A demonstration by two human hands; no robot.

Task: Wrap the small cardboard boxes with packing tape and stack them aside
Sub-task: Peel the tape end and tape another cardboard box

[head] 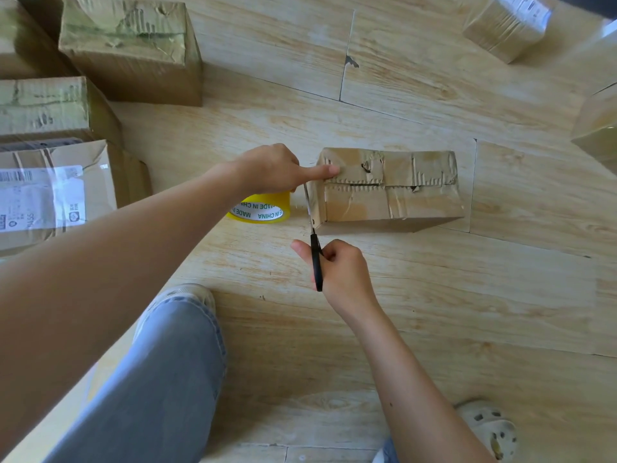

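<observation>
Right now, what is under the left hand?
The yellow tape roll sits below the left hand; its upper part is covered, so whether the fingers grip it is hidden. The index fingertip touches the box.

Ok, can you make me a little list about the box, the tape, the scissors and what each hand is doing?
Box: brown cardboard box, partly taped, on the wooden floor
Left hand: index finger presses the box's top edge; other fingers curled, cannot tell if they hold the roll
Tape: yellow roll of packing tape, just under the left hand, beside the box
Right hand: grips black-handled scissors
Scissor blades: pointing up along the box's left side
Elsewhere: taped cardboard boxes at far left
</observation>
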